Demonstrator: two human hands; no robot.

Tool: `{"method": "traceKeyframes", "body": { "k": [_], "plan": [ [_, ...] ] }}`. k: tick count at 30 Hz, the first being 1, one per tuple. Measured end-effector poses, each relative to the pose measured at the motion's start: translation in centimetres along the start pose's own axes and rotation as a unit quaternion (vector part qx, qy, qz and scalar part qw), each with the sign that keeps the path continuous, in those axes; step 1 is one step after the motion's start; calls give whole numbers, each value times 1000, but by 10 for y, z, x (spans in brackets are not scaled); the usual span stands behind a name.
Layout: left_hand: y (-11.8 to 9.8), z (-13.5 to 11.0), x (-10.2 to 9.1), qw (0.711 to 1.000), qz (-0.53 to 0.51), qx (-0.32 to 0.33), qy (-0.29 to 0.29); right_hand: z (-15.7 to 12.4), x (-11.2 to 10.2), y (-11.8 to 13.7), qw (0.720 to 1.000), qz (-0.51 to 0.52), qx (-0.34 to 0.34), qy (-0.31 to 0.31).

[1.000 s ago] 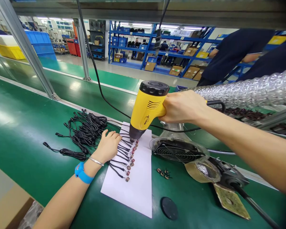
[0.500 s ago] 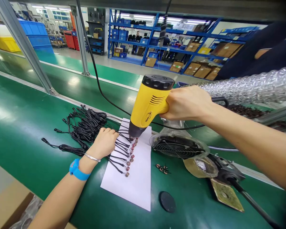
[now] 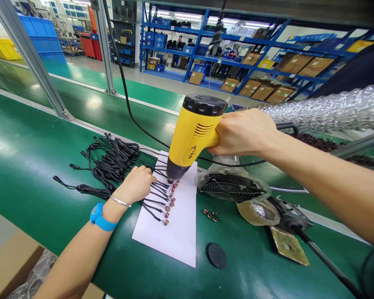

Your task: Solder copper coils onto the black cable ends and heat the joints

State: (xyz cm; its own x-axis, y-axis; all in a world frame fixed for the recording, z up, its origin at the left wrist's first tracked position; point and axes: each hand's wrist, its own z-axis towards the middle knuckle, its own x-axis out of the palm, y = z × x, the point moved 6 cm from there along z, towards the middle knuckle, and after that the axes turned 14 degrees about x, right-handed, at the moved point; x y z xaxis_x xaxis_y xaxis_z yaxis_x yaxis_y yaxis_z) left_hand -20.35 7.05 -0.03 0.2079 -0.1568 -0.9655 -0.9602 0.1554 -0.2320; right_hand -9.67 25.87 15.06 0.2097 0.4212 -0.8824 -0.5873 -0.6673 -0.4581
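The right hand (image 3: 247,131) is clenched in a raised grip; the lower left hand (image 3: 136,183) curls its fingers (image 3: 147,172) downward.

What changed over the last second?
Left hand: fingers curled in from spread, at the cables; grip unclear. Heat gun: nozzle crept slightly toward the near end of the coil row. Dark-clothed co-worker moved right, mostly out of frame. Unchanged: right hand gripping the gun, paper, black disc.

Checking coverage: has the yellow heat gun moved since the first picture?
Yes: the black nozzle of the yellow heat gun shifted slightly toward the near edge of the white paper.
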Motion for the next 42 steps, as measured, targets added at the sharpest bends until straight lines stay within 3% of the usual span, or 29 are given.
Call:
{"method": "traceKeyframes", "body": {
  "k": [21,30,37,42],
  "plan": [
    [1,5,11,1000,-23,14,14,-4,-3,17,999,16,-32,16],
    [11,-5,-5,1000,-19,-21,11,-5,-3,10,1000,-5,-7,11],
    [2,-12,-6,992,-73,-29,97,-9,-6,11,999,-12,2,31],
    [-8,-6,-3,993,-55,-19,99,-14,-13,18,1000,11,-4,11]
  ]
}}
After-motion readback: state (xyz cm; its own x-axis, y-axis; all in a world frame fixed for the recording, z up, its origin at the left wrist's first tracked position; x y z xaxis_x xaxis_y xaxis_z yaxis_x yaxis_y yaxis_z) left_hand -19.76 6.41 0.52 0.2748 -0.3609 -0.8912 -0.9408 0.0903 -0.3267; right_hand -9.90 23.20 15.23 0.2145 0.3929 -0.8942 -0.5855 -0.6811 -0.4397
